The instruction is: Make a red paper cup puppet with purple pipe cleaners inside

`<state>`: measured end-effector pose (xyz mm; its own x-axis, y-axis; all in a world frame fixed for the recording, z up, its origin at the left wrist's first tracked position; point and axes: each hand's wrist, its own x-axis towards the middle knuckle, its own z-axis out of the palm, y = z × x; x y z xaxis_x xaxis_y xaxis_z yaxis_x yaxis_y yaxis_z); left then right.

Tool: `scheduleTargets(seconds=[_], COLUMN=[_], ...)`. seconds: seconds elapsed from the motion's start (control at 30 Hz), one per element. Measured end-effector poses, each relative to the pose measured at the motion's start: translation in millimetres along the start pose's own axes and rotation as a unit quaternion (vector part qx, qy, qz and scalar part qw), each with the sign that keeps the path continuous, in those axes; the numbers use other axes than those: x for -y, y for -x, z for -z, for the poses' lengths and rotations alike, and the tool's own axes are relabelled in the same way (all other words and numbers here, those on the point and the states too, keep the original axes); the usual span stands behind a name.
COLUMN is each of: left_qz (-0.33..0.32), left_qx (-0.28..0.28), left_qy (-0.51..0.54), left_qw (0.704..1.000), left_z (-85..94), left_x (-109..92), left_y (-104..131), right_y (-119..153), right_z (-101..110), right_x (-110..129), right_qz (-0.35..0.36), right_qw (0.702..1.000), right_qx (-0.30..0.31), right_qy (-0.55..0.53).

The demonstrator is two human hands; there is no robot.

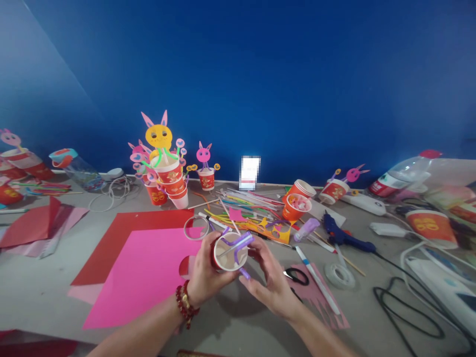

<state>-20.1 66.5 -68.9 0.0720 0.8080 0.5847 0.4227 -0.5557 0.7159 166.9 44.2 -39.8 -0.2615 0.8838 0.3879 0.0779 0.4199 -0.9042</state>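
My left hand (206, 272) is wrapped round a red-and-white paper cup (220, 262), whose open mouth faces me. Bent purple pipe cleaners (241, 242) stick out across the rim and from the cup's side, with a pale stick among them. On the cup's right side, my right hand (269, 280) curves its fingers and thumb against the cup, close to the purple ends. Pink paper (148, 272) lies left of my hands over red paper (107, 248). Black-handled scissors (297, 276) lie to the right, by a white-and-blue marker (318, 280).
Decorated rabbit cups (167, 171) stand stacked at the back left. Behind my hands lies a pile of coloured pipe cleaners (253, 203). To the right are a blue glue gun (345, 235), a tape roll (339, 274), black cable (405, 317) and a bottle (405, 173).
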Motion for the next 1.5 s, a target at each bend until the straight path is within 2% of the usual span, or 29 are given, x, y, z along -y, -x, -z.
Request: scheduleTargets(seconds=[0.53, 0.77, 0.83, 0.93, 1.03, 1.17, 1.37, 1.5], left_qz=[0.003, -0.003, -0.006, -0.031, -0.080, -0.127, -0.129, -0.111], left_qx=[-0.012, -0.002, 0.002, 0.013, 0.027, 0.036, 0.051, 0.061], left_qy=[0.013, -0.015, -0.038, -0.077, -0.120, -0.178, -0.185, -0.166], left_qw=[1.000, 1.000, 0.999, 0.996, 0.989, 0.975, 0.973, 0.978], left_z=[-2.4, -2.3, -1.4, 0.8, 2.0, 0.4, -1.1, -0.5], left_x=[-0.4, 2.0, 1.8, -0.2, -3.7, -7.5, -8.4, -6.8], left_y=[0.7, 2.5, 2.4, 0.9, -0.4, -0.4, -0.7, 1.2], right_y=[1.1, 1.2, 1.2, -0.3, -3.2, -5.7, -5.2, -3.8], right_z=[-1.2, 5.4, 8.3, 11.8, 14.3, 14.9, 11.9, 13.5], right_x=[-4.2, -7.2, -7.1, -4.4, -0.2, 2.0, -0.1, -0.6], right_qz=[0.004, 0.006, -0.003, -0.007, 0.013, 0.039, 0.043, 0.043], right_qw=[1.000, 1.000, 1.000, 0.997, 0.988, 0.977, 0.969, 0.977], right_qx=[-0.003, 0.003, -0.015, -0.078, -0.141, -0.180, -0.200, -0.170], right_qy=[0.007, -0.009, -0.015, 0.006, 0.061, 0.108, 0.139, 0.123])
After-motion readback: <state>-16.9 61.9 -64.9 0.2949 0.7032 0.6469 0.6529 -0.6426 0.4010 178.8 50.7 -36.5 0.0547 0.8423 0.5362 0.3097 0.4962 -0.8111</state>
